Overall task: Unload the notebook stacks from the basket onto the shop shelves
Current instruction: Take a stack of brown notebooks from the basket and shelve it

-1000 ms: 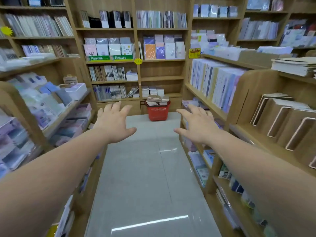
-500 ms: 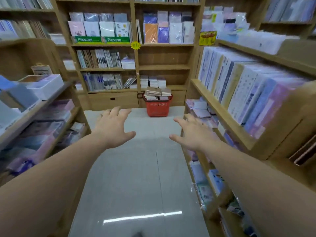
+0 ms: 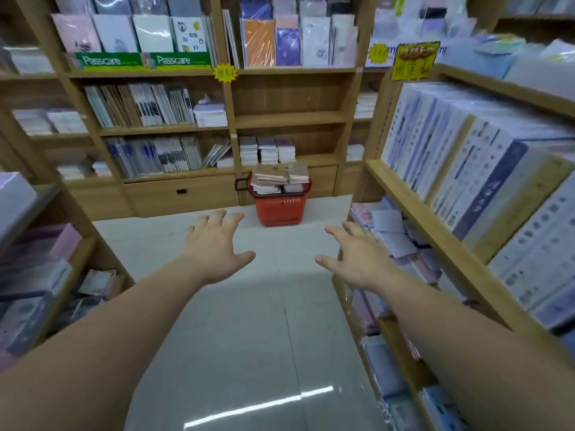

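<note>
The notebook stacks (image 3: 279, 178) are sitting in the red basket (image 3: 280, 208), which is standing on the floor (image 3: 230, 321) at the far end of the aisle, right against the base of the back shelves (image 3: 289, 118). The notebooks are lying flat, piled in two side-by-side heaps that are rising above the basket's rim, with their covers facing up. The basket's black handle (image 3: 240, 184) is hanging out to its left side.

You are holding both arms stretched forward over the aisle, palms facing down. Your left hand (image 3: 214, 244) is spreading its fingers wide, thumb sticking out toward the middle, and it is holding nothing. Your right hand (image 3: 354, 259) is doing the same, fingers fanned and empty, hovering just beside the lower shelf of the right shelving unit (image 3: 435, 234). Both hands are well apart from the basket and from each other.

The floor is glossy pale tile, catching streaks of ceiling light. Wooden shelving is lining both sides of the aisle, filled with wrapped stationery. On the back shelves, small white stacks (image 3: 267, 149) are sitting just above the basket, the compartment over them is showing bare wood, and green signs (image 3: 140, 60) are running along a higher shelf edge.
</note>
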